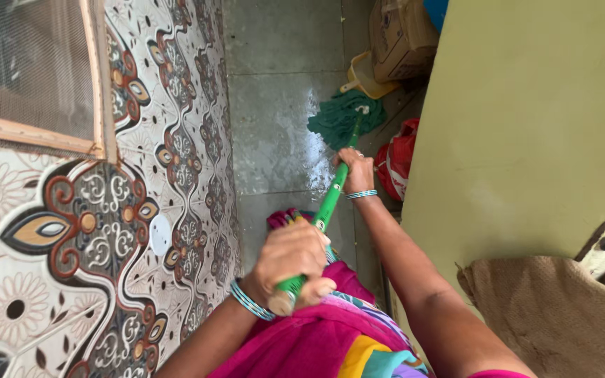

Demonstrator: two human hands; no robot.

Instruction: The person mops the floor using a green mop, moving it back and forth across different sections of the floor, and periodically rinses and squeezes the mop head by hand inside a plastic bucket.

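Nearest the camera is the bright pink cloth point(316, 336) of the person's clothing, with both forearms reaching out over it. To the left rises a wall of patterned tiles point(141, 231); to the right, a plain yellow-green wall point(526, 126) with a coarse brown sack point(561, 315) at its foot. Between them runs a narrow grey tile floor point(274, 126), wet and shiny near the far end.

The left hand point(292, 259) is wrapped in a closed fist around the top end of the green mop handle point(329, 203). The right hand point(356, 170) is curled around the handle lower down, close to the green mop head point(344, 117), which rests on the wet floor.

Beyond it lie a cardboard box point(400, 35), a yellow dustpan point(365, 73) and a red bag point(399, 157). The wet patch looks slippery underfoot, and in so tight a passage a wide stroke could soak the box or snag the bag.
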